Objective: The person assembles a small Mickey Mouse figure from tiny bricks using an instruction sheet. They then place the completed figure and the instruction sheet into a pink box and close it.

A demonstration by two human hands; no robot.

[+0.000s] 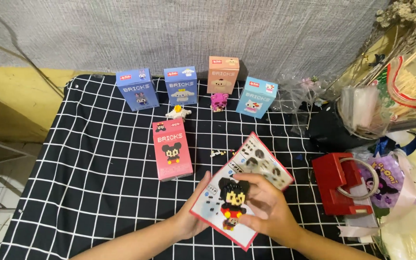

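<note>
Right hand [266,209]: fingers grip black-red brick figure [231,202]. Left hand [193,212]: fingers clasp instruction sheet [251,163] beneath figure. Pink box [172,149] stands just beyond left fingers on desk [97,168].

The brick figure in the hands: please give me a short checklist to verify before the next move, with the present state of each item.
1. Brick figure is gripped: ok, the right hand has its fingers around it.
2. Instruction sheet is supported: ok, the left hand holds its lower left edge, under the figure.
3. Figure is complete: cannot tell, fingers cover part of it.
4. Loose small bricks are away from the hands: ok, they lie on the checked cloth above the sheet.
5. Pink box stands clear of the left hand: ok, apart.
6. Red tape dispenser is clear of the right hand: ok.
</note>
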